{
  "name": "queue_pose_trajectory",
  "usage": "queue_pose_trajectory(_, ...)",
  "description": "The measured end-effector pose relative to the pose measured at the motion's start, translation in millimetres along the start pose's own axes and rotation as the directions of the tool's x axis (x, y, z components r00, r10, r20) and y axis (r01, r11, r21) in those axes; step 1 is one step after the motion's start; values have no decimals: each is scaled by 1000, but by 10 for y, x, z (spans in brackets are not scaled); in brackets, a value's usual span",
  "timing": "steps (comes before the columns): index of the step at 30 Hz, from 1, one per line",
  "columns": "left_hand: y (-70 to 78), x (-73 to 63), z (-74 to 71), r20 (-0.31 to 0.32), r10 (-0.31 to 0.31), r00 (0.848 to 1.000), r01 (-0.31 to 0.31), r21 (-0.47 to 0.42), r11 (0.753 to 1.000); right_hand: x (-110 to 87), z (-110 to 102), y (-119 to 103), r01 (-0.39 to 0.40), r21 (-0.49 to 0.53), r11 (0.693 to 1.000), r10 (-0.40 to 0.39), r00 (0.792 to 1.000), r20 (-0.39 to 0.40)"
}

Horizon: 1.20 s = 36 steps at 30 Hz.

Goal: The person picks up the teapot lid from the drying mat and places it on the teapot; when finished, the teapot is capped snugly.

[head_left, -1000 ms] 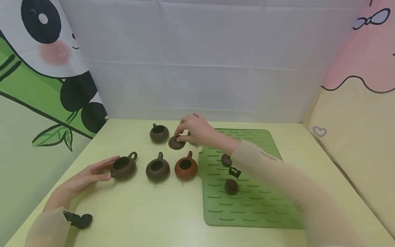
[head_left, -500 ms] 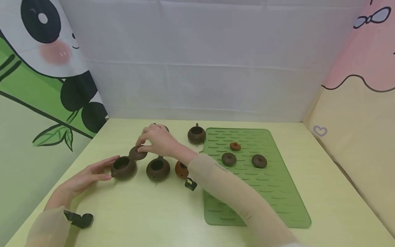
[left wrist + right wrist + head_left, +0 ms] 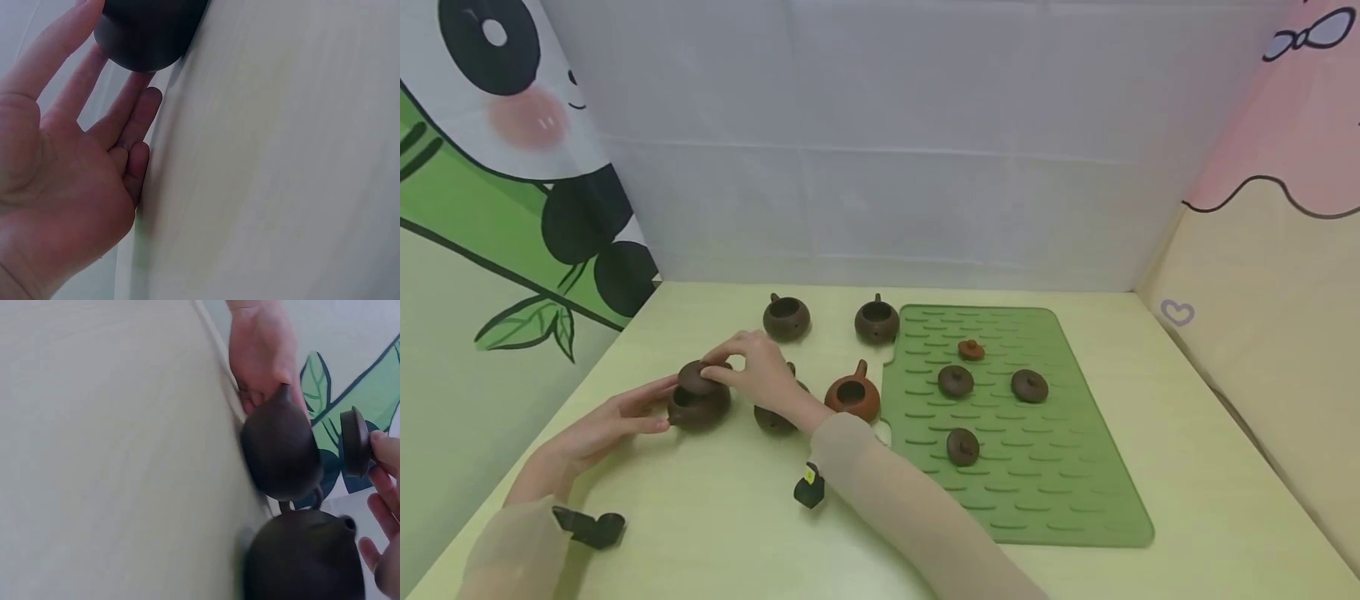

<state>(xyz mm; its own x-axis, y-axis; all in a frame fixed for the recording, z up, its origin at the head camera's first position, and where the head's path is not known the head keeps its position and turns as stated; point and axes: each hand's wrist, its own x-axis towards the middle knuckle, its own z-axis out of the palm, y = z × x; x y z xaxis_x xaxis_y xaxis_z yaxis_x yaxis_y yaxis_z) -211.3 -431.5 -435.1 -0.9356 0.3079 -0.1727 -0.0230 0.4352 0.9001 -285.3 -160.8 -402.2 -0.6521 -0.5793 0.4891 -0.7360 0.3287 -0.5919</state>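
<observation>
At the left of the table stands a dark brown teapot (image 3: 702, 412), its spout toward my left hand (image 3: 597, 429). That hand holds the pot at the spout end, thumb on one side and fingers on the other; the left wrist view shows its lower fingers bent beside the dark pot (image 3: 147, 34). My right hand (image 3: 758, 375) pinches a dark brown lid (image 3: 697, 379) by its knob, tilted above the pot's opening. In the right wrist view the lid (image 3: 355, 442) hangs apart from the pot (image 3: 281, 447). The right hand and wrist partly cover another dark teapot (image 3: 771, 421).
A reddish-brown lidless teapot (image 3: 853, 395) stands right of the covered one. Two dark lidless teapots, one left (image 3: 786, 319) and one right (image 3: 877, 322), stand behind. On the green mat (image 3: 1075, 500) lie a reddish lid (image 3: 971, 350) and dark lids (image 3: 956, 381), (image 3: 1029, 386), (image 3: 962, 447).
My right hand has carried the dark lid leftward from the back middle of the table to above the left teapot. The left hand has stayed at that pot.
</observation>
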Motion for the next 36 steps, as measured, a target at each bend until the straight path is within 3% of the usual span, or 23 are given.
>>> queue_pose_trajectory(9, 21, -22, -3, 15, 42, 999, -41, -7, 999, 23, 163, -39, -52, 44, 998, 50, 997, 53)
queue_pose_trajectory(13, 21, -36, -11, 26, 61, 998, -61, -19, 998, 57, 199, -74, -53, -14, 999, 54, 995, 87)
queue_pose_trajectory(17, 33, -41, -8, 15, 38, 999, -37, -16, 999, 77, 193, -116, -60, -77, 995, 68, 993, 100)
queue_pose_trajectory(25, 49, -28, 14, 12, 5, 1000, -5, -16, 1000, 76, 175, -132, -80, -91, 993, 89, 991, 96)
queue_pose_trajectory(36, 31, -42, 12, 36, 50, 998, -49, -17, 999, 84, 204, -125, -90, -127, 988, 107, 985, 133)
